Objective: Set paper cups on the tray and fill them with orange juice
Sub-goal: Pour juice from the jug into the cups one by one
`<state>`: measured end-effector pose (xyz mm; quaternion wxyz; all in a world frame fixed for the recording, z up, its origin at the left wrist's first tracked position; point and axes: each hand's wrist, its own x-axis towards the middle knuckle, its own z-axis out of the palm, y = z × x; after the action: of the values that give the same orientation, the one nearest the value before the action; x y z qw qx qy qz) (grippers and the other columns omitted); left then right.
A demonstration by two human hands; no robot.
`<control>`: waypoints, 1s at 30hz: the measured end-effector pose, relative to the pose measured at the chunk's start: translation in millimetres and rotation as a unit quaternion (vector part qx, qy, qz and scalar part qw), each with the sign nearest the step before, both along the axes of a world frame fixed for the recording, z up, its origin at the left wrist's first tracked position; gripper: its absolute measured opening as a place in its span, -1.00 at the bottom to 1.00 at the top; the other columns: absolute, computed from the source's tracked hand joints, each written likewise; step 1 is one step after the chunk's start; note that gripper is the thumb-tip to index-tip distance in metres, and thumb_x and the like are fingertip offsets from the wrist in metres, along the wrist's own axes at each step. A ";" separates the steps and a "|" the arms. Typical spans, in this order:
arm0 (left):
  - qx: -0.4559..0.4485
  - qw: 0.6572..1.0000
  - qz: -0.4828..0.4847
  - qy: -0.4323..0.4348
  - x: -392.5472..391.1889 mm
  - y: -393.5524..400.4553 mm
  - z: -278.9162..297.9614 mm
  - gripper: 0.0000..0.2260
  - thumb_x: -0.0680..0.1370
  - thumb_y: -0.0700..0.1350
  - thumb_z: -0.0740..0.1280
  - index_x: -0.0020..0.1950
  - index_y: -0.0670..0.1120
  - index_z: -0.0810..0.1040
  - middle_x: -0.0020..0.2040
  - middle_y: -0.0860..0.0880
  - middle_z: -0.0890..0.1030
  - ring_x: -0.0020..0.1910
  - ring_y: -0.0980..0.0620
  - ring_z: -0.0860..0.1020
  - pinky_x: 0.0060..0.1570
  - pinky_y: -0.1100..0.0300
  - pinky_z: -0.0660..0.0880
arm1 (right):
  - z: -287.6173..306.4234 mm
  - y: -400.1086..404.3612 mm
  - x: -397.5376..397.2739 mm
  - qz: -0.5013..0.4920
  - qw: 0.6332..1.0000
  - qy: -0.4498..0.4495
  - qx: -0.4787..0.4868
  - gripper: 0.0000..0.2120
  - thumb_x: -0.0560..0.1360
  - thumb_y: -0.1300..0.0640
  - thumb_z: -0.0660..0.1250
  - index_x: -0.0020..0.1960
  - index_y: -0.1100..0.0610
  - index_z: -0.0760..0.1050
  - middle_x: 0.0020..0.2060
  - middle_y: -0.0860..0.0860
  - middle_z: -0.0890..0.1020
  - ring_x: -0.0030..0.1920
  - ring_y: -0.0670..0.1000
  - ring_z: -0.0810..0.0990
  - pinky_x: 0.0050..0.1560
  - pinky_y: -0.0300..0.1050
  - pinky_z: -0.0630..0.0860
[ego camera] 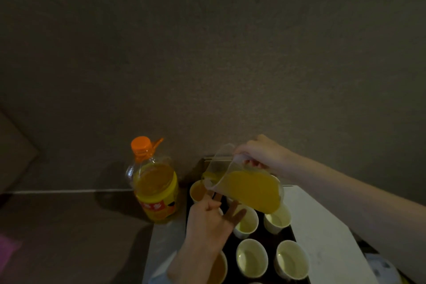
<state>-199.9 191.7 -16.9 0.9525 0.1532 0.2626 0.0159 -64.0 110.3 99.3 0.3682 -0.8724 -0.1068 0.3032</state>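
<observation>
My right hand (pixel 260 154) holds the tipped clear jug (pixel 244 187) by its far side, heavy and sloshy with juice, over the far-left paper cup (pixel 198 191) on the dark tray (pixel 260 237), while my open left hand (pixel 209 219) steadies that light, tippy cup.

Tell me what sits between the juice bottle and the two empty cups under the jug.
In the head view, the left hand lies between the juice bottle and those empty cups, fingers spread over the tray.
</observation>
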 end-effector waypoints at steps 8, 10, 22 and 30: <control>0.018 0.997 -0.003 -0.071 2.1 13.2 15.5 -0.47 0.42 -0.27 0.13 0.37 -0.01 0.45 0.38 -0.14 0.47 0.30 -0.32 0.43 0.05 -0.30 0.52 | -0.4 -24.2 5.3 -0.051 0.991 -0.017 0.118 -0.62 0.46 -0.08 0.34 0.18 0.12 0.55 -0.02 0.12 0.66 -0.03 0.05 0.64 -0.20 -0.13 0.49; 0.023 0.996 -0.013 -0.087 3.6 10.9 23.0 -0.44 0.37 -0.25 0.15 0.37 0.03 0.46 0.37 -0.12 0.49 0.29 -0.31 0.44 -0.06 -0.23 0.57 | 4.2 -31.7 6.1 -0.047 0.989 -0.027 0.139 -0.65 0.45 -0.07 0.34 0.10 0.15 0.60 -0.20 0.11 0.68 -0.27 -0.05 0.62 -0.30 -0.16 0.46; -0.018 0.997 -0.062 -0.044 22.5 -41.5 41.4 -0.60 0.56 -0.23 0.00 0.32 -0.07 0.45 0.19 -0.26 0.60 0.08 -0.35 0.58 0.01 -0.26 0.45 | 25.3 -70.2 11.1 -0.015 0.995 -0.062 0.082 -0.77 0.48 0.01 0.36 -0.15 0.20 0.57 -0.40 0.03 0.45 -0.43 -0.06 0.40 -0.45 -0.20 0.31; -0.044 0.997 -0.057 0.028 37.7 -66.4 14.7 -0.62 0.60 -0.20 -0.04 0.37 -0.11 0.37 0.33 -0.21 0.40 0.40 -0.40 0.27 0.34 -0.39 0.17 | 7.3 -86.6 21.2 -0.023 0.999 -0.029 0.020 -0.79 0.50 0.02 0.35 -0.12 0.18 0.51 -0.35 0.06 0.47 -0.36 -0.02 0.43 -0.38 -0.17 0.35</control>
<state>-162.2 125.3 -2.1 0.9499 0.1263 0.2808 -0.0542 -42.8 23.7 106.6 0.3894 -0.8754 -0.1033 0.2672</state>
